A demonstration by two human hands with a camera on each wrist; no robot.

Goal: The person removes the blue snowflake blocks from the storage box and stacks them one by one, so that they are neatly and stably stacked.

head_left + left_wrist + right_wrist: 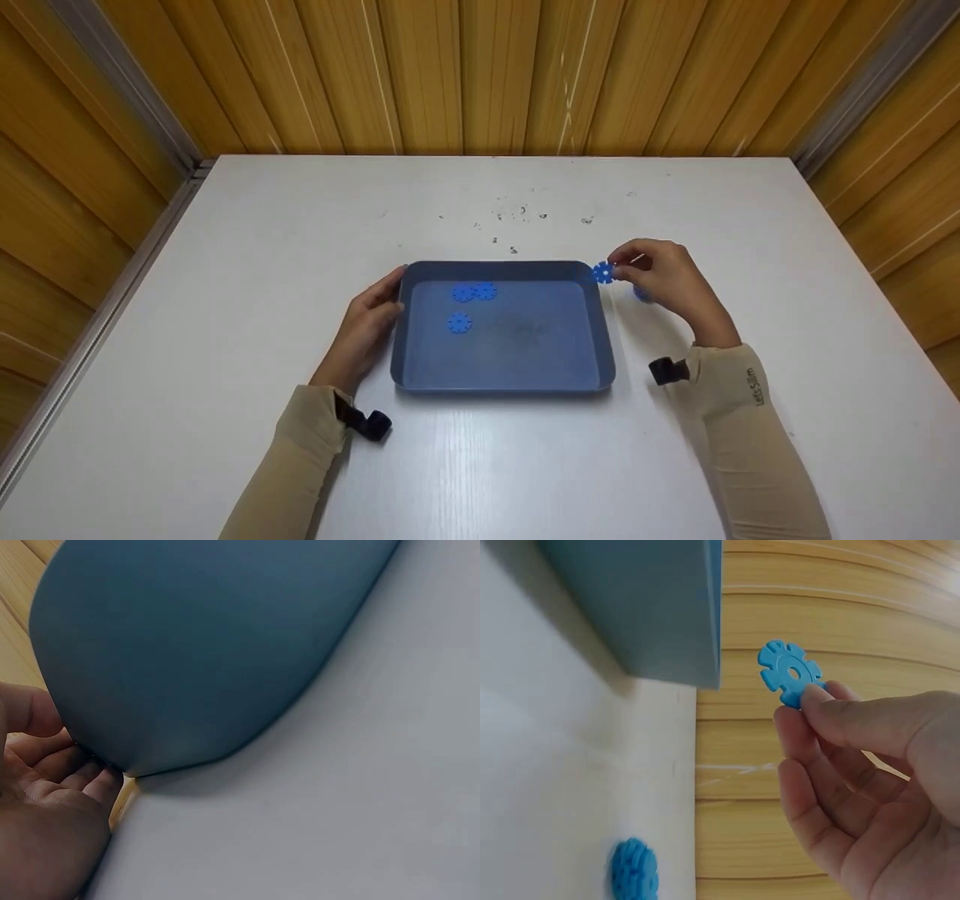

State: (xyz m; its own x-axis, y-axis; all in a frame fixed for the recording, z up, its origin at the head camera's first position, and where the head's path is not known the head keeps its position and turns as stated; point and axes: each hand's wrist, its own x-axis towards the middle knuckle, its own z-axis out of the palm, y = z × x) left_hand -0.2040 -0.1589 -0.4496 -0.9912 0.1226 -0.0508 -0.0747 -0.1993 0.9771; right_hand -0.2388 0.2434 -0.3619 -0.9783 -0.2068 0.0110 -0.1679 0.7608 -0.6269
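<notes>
Head view: the two hands are well apart, either side of a tray (525, 341). The right hand (664, 276) pinches a blue disc (780, 671) by its edge between thumb and fingers; thin and slightly glossy, it is notched like a gear, pierced at the centre, and held up by the tray's far right corner. The left hand (367, 313) grips the smooth, matte, grey-blue tray at its left wall, near a rounded corner. Inside, nearer the left hand than the right, lie a touching pair of discs (480, 292) and one single disc (460, 323). Below the right hand, a ridged stack of discs (634, 870) rests on the table (225, 300), whose white surface has faint grain and dark scuffs beyond the hands. Beige stretchy sleeves (757, 450) cover the forearms. Farthest out stand ribbed yellow-brown wood-grain panels (495, 75).
</notes>
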